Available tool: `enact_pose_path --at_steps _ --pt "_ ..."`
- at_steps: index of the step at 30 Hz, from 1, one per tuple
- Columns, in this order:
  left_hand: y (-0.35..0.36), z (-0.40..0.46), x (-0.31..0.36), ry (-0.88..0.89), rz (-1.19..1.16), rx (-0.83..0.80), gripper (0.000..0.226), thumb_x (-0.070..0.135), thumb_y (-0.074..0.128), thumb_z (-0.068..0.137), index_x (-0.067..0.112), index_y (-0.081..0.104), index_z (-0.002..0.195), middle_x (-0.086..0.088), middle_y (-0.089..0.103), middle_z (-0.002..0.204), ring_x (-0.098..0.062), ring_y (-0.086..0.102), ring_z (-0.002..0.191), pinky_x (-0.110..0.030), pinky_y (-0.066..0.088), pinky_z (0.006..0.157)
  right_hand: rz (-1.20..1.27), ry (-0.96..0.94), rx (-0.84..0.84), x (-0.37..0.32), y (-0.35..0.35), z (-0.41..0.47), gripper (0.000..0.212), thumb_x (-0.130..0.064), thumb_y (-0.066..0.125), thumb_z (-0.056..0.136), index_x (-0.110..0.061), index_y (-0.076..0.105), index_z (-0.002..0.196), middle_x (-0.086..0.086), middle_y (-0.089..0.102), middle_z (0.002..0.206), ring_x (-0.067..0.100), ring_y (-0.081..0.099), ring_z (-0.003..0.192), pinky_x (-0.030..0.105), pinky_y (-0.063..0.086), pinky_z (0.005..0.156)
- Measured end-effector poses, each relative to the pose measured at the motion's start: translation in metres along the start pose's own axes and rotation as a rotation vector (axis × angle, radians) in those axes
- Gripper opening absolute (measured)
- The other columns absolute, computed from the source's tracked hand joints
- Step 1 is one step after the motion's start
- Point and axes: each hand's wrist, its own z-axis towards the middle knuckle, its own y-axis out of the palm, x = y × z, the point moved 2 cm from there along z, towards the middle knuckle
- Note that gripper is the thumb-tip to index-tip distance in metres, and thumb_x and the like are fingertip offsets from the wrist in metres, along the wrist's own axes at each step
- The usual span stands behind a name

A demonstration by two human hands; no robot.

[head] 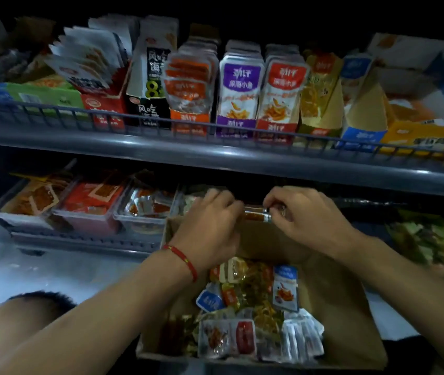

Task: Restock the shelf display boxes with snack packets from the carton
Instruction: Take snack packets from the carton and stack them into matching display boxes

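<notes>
— Cardboard carton [331, 307] low in front, loose snack packets [247, 315] heaped inside. Hands?

— Left hand [210, 226] and right hand [304, 217] both raised past the far carton edge, pinching one small reddish packet [256, 213] between them, one end each.

— Long axis?

— Running left to right, level with the lower shelf [323, 174].

— Target?

— Probably the clear display boxes [145, 212], just beyond and leftward of the packet; nearer the left hand.

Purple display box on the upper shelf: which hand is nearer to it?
Left. The left hand sits almost directly below the purple display box, at the carton's far edge. The right hand is further right, gripping the same small packet as the left.
</notes>
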Motion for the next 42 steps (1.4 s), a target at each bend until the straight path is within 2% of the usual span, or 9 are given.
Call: enact_pose_path --at_steps 4,9,14,18,24,29,32,37,42 --pt "0.077 -0.014 0.008 -0.098 -0.076 -0.522 0.037 0.022 0.063 0.089 0.022 0.059 0.126 -0.006 0.055 0.130 -0.025 0.052 0.121 -0.038 0.051 0.095 0.008 0.050 -0.288 0.029 0.013 -0.026 0.014 -0.036 0.060 0.097 -0.033 0.067 0.109 -0.015 0.068 0.092 0.003 0.064 0.086 0.032 0.056 0.078" --pt "0.163 -0.020 0.010 -0.021 0.047 -0.771 0.051 0.019 0.055 0.096 0.014 0.046 0.145 -0.015 0.045 0.149 -0.034 0.047 0.132 -0.041 0.043 0.107 0.095 0.055 -0.312 0.044 -0.002 -0.030 0.018 -0.038 0.063 0.097 -0.031 0.070 0.112 -0.013 0.071 0.086 0.002 0.065 0.081 0.035 0.058 0.078" --pt "0.213 -0.009 0.007 0.006 0.004 -0.645 0.043 0.020 0.057 0.094 0.020 0.054 0.137 -0.013 0.056 0.136 -0.039 0.061 0.112 -0.046 0.054 0.090 0.209 0.114 -0.276 0.062 -0.013 -0.036 0.019 -0.040 0.063 0.097 -0.031 0.069 0.114 -0.014 0.068 0.093 0.001 0.064 0.084 0.034 0.058 0.080" --pt "0.215 -0.007 0.020 0.004 0.098 -0.620 0.055 0.023 0.061 0.093 0.018 0.040 0.143 -0.017 0.050 0.132 -0.039 0.052 0.116 -0.041 0.046 0.093 0.222 0.126 -0.307 0.069 -0.009 -0.038 0.019 -0.038 0.064 0.097 -0.030 0.070 0.113 -0.012 0.069 0.094 0.003 0.064 0.085 0.033 0.058 0.081" --pt "0.198 -0.007 0.026 -0.073 0.268 -0.687 0.086 0.052 0.073 0.079 0.013 0.032 0.143 -0.017 0.044 0.131 -0.035 0.048 0.119 -0.048 0.038 0.104 0.257 0.145 -0.320 0.075 -0.008 -0.037 0.018 -0.039 0.065 0.096 -0.031 0.071 0.111 -0.012 0.069 0.092 0.004 0.065 0.084 0.032 0.057 0.079" --pt "0.152 -0.015 0.032 -0.115 0.214 -0.703 0.077 0.027 0.082 0.079 0.006 0.037 0.137 -0.013 0.031 0.134 -0.030 0.059 0.097 -0.040 0.056 0.083 0.274 0.148 -0.327 0.078 -0.011 -0.037 0.017 -0.036 0.064 0.098 -0.028 0.070 0.111 -0.010 0.069 0.090 0.004 0.064 0.081 0.026 0.055 0.070" --pt "0.108 -0.011 0.040 -0.152 0.049 -0.607 0.081 0.023 0.086 0.074 0.011 0.037 0.138 -0.005 0.030 0.134 -0.023 0.059 0.097 -0.031 0.055 0.085 0.271 0.146 -0.344 0.079 -0.011 -0.037 0.019 -0.036 0.065 0.097 -0.028 0.070 0.113 -0.011 0.068 0.092 0.003 0.064 0.084 0.026 0.056 0.075" --pt "0.035 0.016 0.059 -0.102 -0.367 -0.198 0.071 0.033 0.088 0.066 0.027 0.040 0.118 0.010 0.046 0.114 -0.008 0.052 0.097 -0.017 0.048 0.077 0.444 0.172 -0.344 0.080 -0.012 -0.040 0.036 -0.050 0.068 0.092 -0.031 0.066 0.123 -0.013 0.069 0.111 0.002 0.065 0.096 0.027 0.057 0.079" --pt "0.009 0.027 0.064 -0.139 -0.796 -0.067 0.036 0.034 0.077 0.086 0.029 0.052 0.111 0.006 0.066 0.104 -0.009 0.067 0.091 -0.031 0.059 0.073 0.740 0.175 -0.130 0.067 -0.031 -0.044 0.013 -0.024 0.066 0.097 -0.025 0.070 0.110 -0.005 0.074 0.094 0.013 0.073 0.078 0.032 0.061 0.068"
